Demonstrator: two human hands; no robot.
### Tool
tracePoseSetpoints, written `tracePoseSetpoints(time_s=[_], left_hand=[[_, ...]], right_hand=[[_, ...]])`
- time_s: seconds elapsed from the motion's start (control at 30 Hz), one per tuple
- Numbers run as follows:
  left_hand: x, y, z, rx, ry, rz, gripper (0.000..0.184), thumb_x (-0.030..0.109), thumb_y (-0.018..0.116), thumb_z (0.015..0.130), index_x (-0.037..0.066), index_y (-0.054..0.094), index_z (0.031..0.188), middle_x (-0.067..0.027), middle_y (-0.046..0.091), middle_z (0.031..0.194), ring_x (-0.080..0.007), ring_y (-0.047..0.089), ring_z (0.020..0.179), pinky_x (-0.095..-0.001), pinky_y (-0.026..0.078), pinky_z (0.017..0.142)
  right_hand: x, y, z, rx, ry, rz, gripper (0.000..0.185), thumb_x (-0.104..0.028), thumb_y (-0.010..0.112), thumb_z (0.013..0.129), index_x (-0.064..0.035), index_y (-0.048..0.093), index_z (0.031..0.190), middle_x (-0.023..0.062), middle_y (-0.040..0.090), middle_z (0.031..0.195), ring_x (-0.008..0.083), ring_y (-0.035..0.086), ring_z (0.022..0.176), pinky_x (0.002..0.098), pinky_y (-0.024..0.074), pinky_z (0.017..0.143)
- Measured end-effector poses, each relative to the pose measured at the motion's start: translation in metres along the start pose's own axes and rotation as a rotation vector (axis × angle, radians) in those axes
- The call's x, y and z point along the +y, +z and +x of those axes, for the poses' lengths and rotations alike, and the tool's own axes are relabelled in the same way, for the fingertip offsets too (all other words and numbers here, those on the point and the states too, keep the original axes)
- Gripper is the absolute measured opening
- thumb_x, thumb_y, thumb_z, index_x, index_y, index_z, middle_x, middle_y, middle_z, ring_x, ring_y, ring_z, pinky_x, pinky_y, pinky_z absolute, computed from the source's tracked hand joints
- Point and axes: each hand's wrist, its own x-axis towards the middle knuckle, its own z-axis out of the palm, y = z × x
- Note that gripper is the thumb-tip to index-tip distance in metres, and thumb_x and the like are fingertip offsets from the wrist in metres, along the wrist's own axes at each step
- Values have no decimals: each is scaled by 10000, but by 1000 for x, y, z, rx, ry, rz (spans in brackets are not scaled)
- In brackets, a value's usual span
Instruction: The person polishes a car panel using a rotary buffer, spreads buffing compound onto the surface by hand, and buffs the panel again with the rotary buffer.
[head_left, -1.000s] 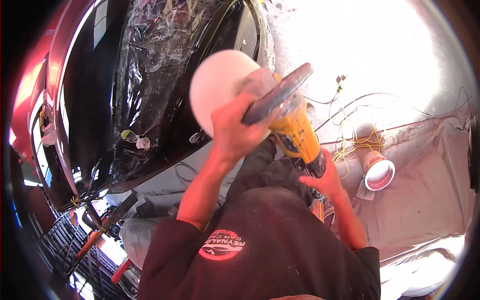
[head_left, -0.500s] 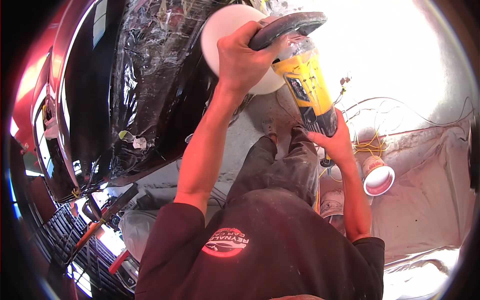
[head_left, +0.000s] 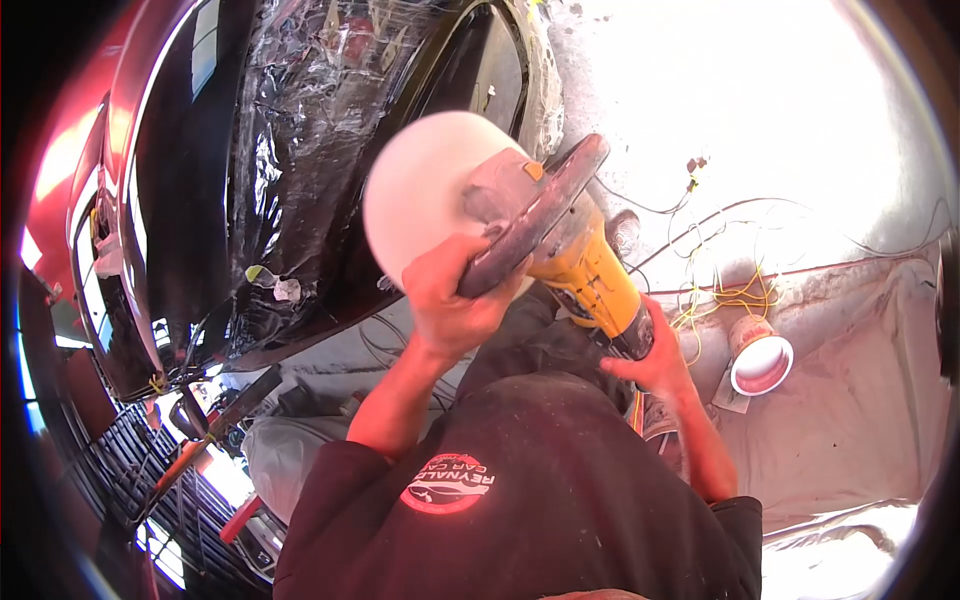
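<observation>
A yellow and black power polisher [head_left: 590,280] with a round pale pad [head_left: 425,190] is held across the front of my body. My left hand [head_left: 455,295] is wrapped round its dark curved front handle. Around the black rear end of the tool body, my right hand [head_left: 655,350] is closed. The pad lies over the edge of a dark glossy car panel [head_left: 400,130]; whether it touches the panel cannot be made out. Its face looks smooth and blurred.
Clear plastic film [head_left: 310,130] covers part of the car at the upper left. Yellow and dark cords [head_left: 740,297] lie on the floor at the right, beside a white-rimmed bucket [head_left: 762,365]. A grey sheet [head_left: 850,400] spreads behind it. A red car body [head_left: 75,150] stands far left.
Over the last half second, both hands have brought the polisher down and toward my body, and the pad has shifted left. Both hands keep their hold.
</observation>
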Motion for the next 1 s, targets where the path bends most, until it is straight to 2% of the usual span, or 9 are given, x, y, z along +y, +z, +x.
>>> tracePoseSetpoints(time_s=[0.2, 0.3, 0.4, 0.5, 0.6, 0.67, 0.73, 0.9, 1.0], left_hand=[[-13, 25, 69, 60, -1, -49, 241, 138, 875, 817, 20, 667, 792, 16, 597, 621, -44, 500, 609, -261, 444, 543], [-25, 48, 113, 91, 147, -48, 245, 173, 871, 833, -5, 703, 850, -15, 636, 656, -56, 526, 626, -260, 463, 574], [-34, 56, 142, -80, 203, -12, 320, 191, 871, 816, -10, 762, 1040, -71, 743, 777, -90, 651, 705, -275, 540, 672], [-30, 54, 152, -441, 35, -130, 241, 153, 814, 848, -25, 742, 994, -163, 735, 794, -165, 703, 735, -322, 555, 689], [-56, 86, 120, -322, 193, -101, 310, 247, 882, 801, 3, 738, 926, -115, 684, 693, -134, 624, 565, -332, 500, 549], [-53, 96, 89, -338, 105, -31, 325, 253, 873, 811, -12, 692, 857, -128, 653, 675, -191, 626, 555, -355, 498, 549], [-47, 98, 61, -471, -104, 69, 369, 224, 875, 818, 22, 764, 1106, -66, 743, 796, -81, 657, 729, -286, 559, 696], [-66, 118, 19, -584, -248, 131, 331, 214, 872, 824, 20, 764, 1069, -51, 725, 769, -62, 621, 705, -276, 539, 663], [-73, 130, 26, -596, -304, 144, 311, 208, 869, 829, 18, 766, 1052, -39, 724, 767, -53, 608, 707, -274, 530, 650]], right_hand=[[-22, -19, 46, 126, -115, -80, 972, -192, 951, 679, -29, 438, 1488, 133, 675, 1272, 208, 644, 1191, 366, 504, 1035], [-28, -26, 76, 161, -154, -48, 876, -197, 946, 697, -9, 491, 1422, 102, 681, 1218, 181, 649, 1117, 349, 522, 979], [-26, -23, 92, 151, -115, 52, 789, -160, 916, 725, -5, 517, 1387, 66, 680, 1158, 138, 649, 1019, 317, 544, 895], [-7, -14, 87, 137, -23, 209, 750, -119, 884, 737, -8, 525, 1386, 57, 682, 1129, 114, 651, 970, 284, 552, 805], [28, 0, 69, 96, 0, 329, 747, -101, 874, 734, -10, 528, 1390, 59, 683, 1118, 121, 658, 951, 283, 549, 801], [55, 12, 50, 76, 45, 418, 749, -114, 878, 741, -12, 523, 1393, 62, 674, 1083, 131, 646, 867, 295, 545, 702], [75, 26, 26, 40, 144, 505, 740, -118, 882, 743, -12, 523, 1381, 59, 666, 1060, 125, 636, 848, 295, 536, 657], [110, 48, -3, -49, 363, 739, 741, -112, 879, 750, -26, 491, 1376, 48, 641, 995, 115, 619, 757, 279, 527, 598], [116, 50, 10, -27, 361, 751, 735, -110, 876, 751, -25, 490, 1371, 49, 639, 987, 121, 618, 720, 283, 525, 581]])
